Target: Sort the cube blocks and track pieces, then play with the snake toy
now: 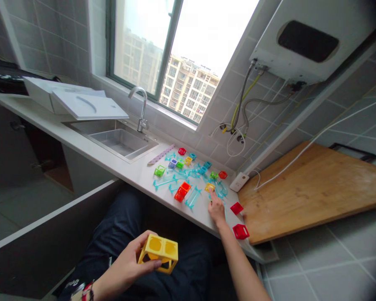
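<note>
In my left hand [131, 261] is a yellow block [163, 246] shaped like two hollow cubes side by side, held above my lap with the thumb across its near side. At the counter, my right hand [217, 209] has its fingers on a small yellow cube block [209, 187]; the far fingertips reach its near edge and the other fingers are curled. Clear blue plastic track pieces [193, 196] lie around that cube. Left of them stands a red-orange double block [182, 191]. Further back are several cube blocks in green [159, 170], purple [172, 164], blue [202, 170] and red [182, 151].
Two red pieces [240, 231] lie by the counter's right edge, beside a wooden board [310, 192]. A power strip [239, 182] sits near the wall. The sink [122, 142] with its tap [142, 108] is left, with a white box [87, 104] behind. A cabinet door [53, 242] stands open.
</note>
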Available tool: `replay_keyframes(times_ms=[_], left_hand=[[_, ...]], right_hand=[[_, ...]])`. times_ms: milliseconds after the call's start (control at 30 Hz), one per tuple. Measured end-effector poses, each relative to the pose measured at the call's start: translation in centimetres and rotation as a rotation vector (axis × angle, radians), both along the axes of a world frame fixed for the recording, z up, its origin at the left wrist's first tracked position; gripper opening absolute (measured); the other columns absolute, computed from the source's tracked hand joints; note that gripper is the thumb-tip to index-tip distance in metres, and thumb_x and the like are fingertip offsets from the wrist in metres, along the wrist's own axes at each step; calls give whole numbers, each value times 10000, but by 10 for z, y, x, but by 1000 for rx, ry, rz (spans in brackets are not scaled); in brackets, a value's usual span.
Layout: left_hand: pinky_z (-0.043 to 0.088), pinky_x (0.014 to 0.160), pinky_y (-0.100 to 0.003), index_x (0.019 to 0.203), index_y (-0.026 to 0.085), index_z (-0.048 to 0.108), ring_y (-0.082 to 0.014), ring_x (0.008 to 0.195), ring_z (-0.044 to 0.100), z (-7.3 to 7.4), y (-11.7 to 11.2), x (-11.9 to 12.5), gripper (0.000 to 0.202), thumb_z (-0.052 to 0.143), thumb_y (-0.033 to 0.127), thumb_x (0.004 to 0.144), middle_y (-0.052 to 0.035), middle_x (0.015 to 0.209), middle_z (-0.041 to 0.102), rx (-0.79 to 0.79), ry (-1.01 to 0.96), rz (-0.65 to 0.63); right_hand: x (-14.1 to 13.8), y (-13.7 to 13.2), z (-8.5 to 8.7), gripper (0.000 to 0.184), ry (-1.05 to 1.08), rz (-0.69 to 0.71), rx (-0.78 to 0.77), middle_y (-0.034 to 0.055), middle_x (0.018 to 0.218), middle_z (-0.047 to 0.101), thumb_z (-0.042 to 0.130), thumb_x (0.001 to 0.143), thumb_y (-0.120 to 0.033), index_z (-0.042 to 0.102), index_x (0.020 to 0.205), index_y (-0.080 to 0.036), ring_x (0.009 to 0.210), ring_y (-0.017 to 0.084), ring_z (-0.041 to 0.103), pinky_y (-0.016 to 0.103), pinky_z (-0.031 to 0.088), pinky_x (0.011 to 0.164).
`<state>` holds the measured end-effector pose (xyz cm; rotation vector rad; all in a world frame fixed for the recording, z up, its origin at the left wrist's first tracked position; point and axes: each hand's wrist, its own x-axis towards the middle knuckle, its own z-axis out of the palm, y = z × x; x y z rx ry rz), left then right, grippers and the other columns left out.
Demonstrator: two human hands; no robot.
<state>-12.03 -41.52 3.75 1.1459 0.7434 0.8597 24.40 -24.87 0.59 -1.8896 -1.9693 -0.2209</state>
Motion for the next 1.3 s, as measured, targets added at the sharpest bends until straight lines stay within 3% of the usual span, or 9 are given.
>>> replay_keyframes(times_ms=[267,367,500,567,667,800,900,1067,1300], left_hand=[[513,813,-304,1074,213,580,-213,910,636,4,1,0,448,821,416,756,-14,955,668,5,9,6],[516,817,-306,1084,218,575,-213,912,642,3,2,-1,449,821,407,758,-9,957,668,6,6,16],[513,810,-305,1067,220,559,-203,896,638,3,5,-1,435,822,387,763,0,945,657,21,-3,18],[508,802,-296,1064,220,555,-192,884,630,2,7,-1,427,824,370,768,4,939,651,32,-23,17],[501,796,-282,1070,221,554,-180,874,622,3,13,-2,418,821,356,778,8,938,644,58,-55,32],[501,804,-275,1113,235,547,-183,890,625,8,16,-1,452,821,360,776,9,961,648,72,-65,57],[498,785,-270,1122,226,550,-181,880,615,14,15,0,442,804,376,793,7,953,640,51,-34,40],[460,693,-235,1021,185,571,-153,789,559,23,10,3,378,790,401,801,17,870,598,84,38,7],[434,626,-221,998,175,555,-125,695,519,33,4,2,373,768,416,809,31,823,571,81,65,4]], right_hand=[[-9,-6,9,694,-71,-83,32,123,1530,482,518,873,-300,377,1546,-200,1456,325,294,566,215,1170],[-13,-10,21,661,12,-47,101,128,1535,476,484,915,-352,372,1545,-188,1494,318,237,582,213,1176],[-23,-21,43,537,283,82,291,164,1416,584,471,958,-388,522,1444,-163,1355,305,475,523,385,1110],[-33,-33,53,484,527,96,350,165,1257,679,540,948,-440,619,1335,-161,1119,293,639,484,504,982],[-55,-56,65,450,979,99,373,107,1022,737,711,862,-468,674,1191,-163,801,219,688,380,577,759],[-94,-93,82,328,1514,162,227,29,903,712,794,814,-434,674,1005,-197,701,156,662,272,559,601],[-123,-120,92,274,1703,221,9,11,873,714,820,804,-401,686,945,-208,686,138,657,229,545,553],[-156,-149,99,245,1714,308,-174,23,860,742,817,825,-372,726,959,-188,589,92,626,201,547,534],[-162,-154,104,239,1561,358,-200,30,801,744,791,852,-375,717,955,-172,561,122,662,231,577,522]])
